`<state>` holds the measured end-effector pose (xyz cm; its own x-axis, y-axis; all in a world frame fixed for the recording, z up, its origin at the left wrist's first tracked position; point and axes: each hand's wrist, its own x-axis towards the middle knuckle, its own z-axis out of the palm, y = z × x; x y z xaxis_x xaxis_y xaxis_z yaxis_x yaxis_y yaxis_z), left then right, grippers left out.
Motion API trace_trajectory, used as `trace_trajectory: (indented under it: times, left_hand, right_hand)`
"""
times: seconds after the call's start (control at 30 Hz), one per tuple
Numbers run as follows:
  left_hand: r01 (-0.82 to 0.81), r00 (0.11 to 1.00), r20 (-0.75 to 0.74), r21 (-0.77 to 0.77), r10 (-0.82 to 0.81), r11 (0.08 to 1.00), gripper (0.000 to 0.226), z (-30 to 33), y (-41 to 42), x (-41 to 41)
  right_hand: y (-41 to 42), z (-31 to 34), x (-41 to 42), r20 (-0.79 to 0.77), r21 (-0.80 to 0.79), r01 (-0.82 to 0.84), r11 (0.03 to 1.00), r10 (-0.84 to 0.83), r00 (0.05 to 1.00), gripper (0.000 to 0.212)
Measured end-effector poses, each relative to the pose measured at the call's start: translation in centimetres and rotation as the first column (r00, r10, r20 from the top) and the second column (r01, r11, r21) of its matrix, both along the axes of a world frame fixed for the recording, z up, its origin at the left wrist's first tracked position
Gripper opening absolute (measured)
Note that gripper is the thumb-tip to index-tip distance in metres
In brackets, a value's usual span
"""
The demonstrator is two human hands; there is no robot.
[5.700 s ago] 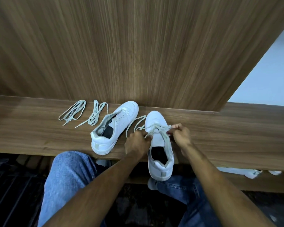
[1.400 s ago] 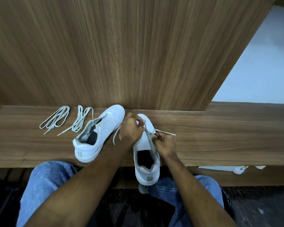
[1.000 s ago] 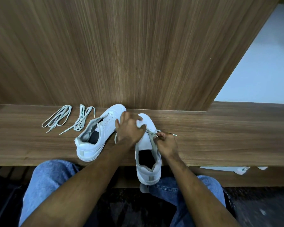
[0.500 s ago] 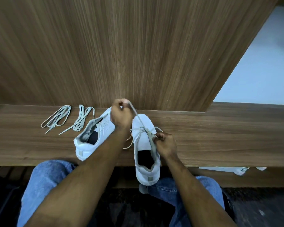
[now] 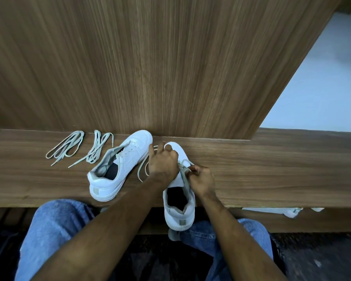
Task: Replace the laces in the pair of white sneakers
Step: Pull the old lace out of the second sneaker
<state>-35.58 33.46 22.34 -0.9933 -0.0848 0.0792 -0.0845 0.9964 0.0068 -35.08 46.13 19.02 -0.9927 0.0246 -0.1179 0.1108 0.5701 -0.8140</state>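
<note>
Two white sneakers stand on a wooden ledge (image 5: 272, 171). The left sneaker (image 5: 120, 167) has no lace and points up and to the right. The right sneaker (image 5: 179, 201) points away from me, its heel hanging over the ledge's front edge. My left hand (image 5: 163, 161) lies curled over its front, holding the pale lace (image 5: 142, 169), which loops out to the left. My right hand (image 5: 201, 179) pinches the lace's other end by the eyelets on the shoe's right side. Two loose laces (image 5: 66, 146) (image 5: 96, 148) lie at the left.
A tall wooden panel (image 5: 150, 63) rises directly behind the ledge, close to the sneakers' toes. My knees in blue jeans (image 5: 55, 226) are below the ledge. A white object (image 5: 276, 210) lies under the ledge at the right. Pale floor (image 5: 322, 88) shows at the far right.
My left hand, which had lifted the lace up toward the panel, has come back down onto the right sneaker's front. My right hand stays at the eyelets.
</note>
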Motion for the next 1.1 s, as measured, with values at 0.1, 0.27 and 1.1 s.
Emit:
trace_trajectory:
  times: [0.1,0.27,1.1]
  left_hand:
    - [0.054,0.998,-0.019,-0.091,-0.056,0.994,0.035,0.8,-0.3,0.0]
    - [0.091,0.964,-0.257,0.101,-0.062,0.991,0.017,3.4,-2.2,-0.8]
    - [-0.105,0.941,-0.232,0.496,0.248,0.862,0.015,4.4,-3.1,-1.5]
  right_hand:
    - [0.0,0.1,0.1,0.002,0.003,0.002,1.000,-0.002,1.000,0.014]
    - [0.2,0.2,0.1,-0.004,0.007,0.008,1.000,-0.008,1.000,0.013]
    - [0.1,0.4,0.2,0.000,-0.002,-0.003,1.000,0.003,1.000,0.013]
